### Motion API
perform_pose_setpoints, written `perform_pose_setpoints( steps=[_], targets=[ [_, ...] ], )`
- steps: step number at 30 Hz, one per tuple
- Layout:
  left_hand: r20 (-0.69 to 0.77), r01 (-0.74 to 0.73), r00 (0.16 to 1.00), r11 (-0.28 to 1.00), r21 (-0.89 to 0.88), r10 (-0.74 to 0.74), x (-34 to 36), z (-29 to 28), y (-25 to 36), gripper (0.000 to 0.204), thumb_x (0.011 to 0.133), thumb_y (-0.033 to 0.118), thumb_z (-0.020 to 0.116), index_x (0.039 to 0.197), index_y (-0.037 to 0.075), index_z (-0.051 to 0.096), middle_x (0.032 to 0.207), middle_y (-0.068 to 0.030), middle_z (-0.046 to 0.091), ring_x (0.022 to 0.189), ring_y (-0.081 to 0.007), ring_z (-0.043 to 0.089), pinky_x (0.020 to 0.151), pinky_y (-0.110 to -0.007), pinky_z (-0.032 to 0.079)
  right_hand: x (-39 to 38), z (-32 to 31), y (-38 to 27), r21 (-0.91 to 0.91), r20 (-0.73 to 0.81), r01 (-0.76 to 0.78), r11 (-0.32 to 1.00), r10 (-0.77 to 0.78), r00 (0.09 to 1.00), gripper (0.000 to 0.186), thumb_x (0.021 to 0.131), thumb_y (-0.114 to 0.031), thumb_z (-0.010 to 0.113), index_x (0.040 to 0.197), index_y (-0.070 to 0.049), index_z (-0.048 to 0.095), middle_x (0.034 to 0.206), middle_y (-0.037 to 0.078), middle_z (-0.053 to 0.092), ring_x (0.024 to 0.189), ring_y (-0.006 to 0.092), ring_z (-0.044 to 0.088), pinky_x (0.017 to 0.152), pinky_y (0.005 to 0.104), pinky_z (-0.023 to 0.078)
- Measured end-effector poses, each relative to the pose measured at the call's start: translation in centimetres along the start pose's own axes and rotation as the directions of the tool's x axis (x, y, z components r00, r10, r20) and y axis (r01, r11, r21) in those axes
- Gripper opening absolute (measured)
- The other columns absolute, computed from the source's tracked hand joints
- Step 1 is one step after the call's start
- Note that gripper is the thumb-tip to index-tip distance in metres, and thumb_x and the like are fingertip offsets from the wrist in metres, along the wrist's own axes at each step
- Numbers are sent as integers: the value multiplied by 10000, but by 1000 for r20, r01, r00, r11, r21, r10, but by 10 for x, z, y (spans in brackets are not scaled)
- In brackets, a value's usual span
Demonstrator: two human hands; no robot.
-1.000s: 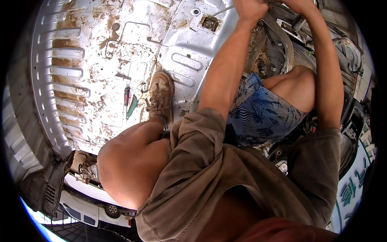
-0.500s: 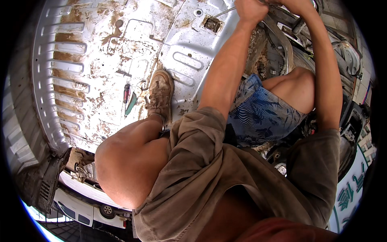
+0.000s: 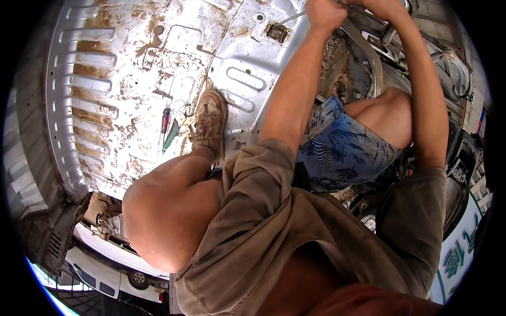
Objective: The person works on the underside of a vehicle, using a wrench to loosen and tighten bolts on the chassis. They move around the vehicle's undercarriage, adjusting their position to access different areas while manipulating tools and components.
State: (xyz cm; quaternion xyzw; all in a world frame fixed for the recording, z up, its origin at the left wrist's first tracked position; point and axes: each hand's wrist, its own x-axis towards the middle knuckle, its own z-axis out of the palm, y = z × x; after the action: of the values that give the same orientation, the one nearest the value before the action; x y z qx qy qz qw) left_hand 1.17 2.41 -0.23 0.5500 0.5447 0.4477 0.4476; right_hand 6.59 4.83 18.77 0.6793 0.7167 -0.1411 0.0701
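Observation:
At the upper edge, my left hand (image 3: pixel 326 15) is closed around a thin grey rod or cable (image 3: pixel 292 18); which of the two I cannot tell. Its free length slants down and left toward a square opening (image 3: pixel 278 33) in the silver floor panel (image 3: pixel 184 45). Close beside it, my right hand (image 3: pixel 380 7) has its fingers bent inward, almost meeting the left. What those fingers grip is too small and partly cut off by the picture's edge. Below both hands runs a curved metal bar (image 3: pixel 371 55) among dirty vehicle parts.
A red-and-black screwdriver (image 3: pixel 166 121) and a green-handled tool (image 3: pixel 171 135) lie on the panel beside my brown shoe (image 3: pixel 210 118). Exposed mechanical parts (image 3: pixel 464 158) fill the right side. A white vehicle (image 3: pixel 105 276) stands at lower left, a lettered sign (image 3: pixel 456 258) at lower right.
Both hands sit very slightly higher and further left in the picture. The view has shifted a little; the grip on the thin rod or cable looks the same.

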Motion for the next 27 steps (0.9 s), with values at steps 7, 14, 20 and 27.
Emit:
perform_pose_setpoints(
  steps=[7, 14, 20, 27],
  targets=[
    [5, 1, 1000, 999, -40, 0, -3, 0, -1, 358, 834, 369, 645, 782, 22, 715, 739, -238, 673, 747, -436, 673, 665, -512, 512, 1, 4, 7, -36, 16, -17, 999, 18, 1000, 399, 648, -376, 823, 721, 6, 730, 610, 173, 656, 529, 255, 619, 568, 410, 504],
    [-3, 13, 1000, 1000, -14, -13, -5, -3, 3, 330, 820, 343, 662, 793, 19, 719, 750, -236, 677, 757, -440, 671, 675, -509, 516, -4, 4, 1, 32, 13, -44, 999, 44, 999, 364, 665, -351, 830, 739, -4, 746, 636, 134, 685, 558, 226, 639, 588, 386, 515],
    [-13, 4, 1000, 1000, -22, -4, -6, -3, 3, 314, 815, 322, 663, 778, 15, 717, 740, -239, 672, 742, -434, 672, 664, -508, 513, -3, 9, 6, 61, 27, -81, 995, 80, 996, 368, 659, -351, 831, 742, -2, 748, 639, 135, 686, 569, 225, 648, 590, 384, 517],
    [-49, -32, 998, 994, -105, 27, -7, -4, -2, 309, 817, 321, 675, 754, 21, 712, 717, -226, 667, 706, -418, 669, 634, -497, 499, -4, 5, -2, -10, 13, -16, 1000, 16, 1000, 386, 651, -362, 833, 753, 1, 748, 642, 159, 680, 565, 245, 647, 587, 392, 515]
  ],
)
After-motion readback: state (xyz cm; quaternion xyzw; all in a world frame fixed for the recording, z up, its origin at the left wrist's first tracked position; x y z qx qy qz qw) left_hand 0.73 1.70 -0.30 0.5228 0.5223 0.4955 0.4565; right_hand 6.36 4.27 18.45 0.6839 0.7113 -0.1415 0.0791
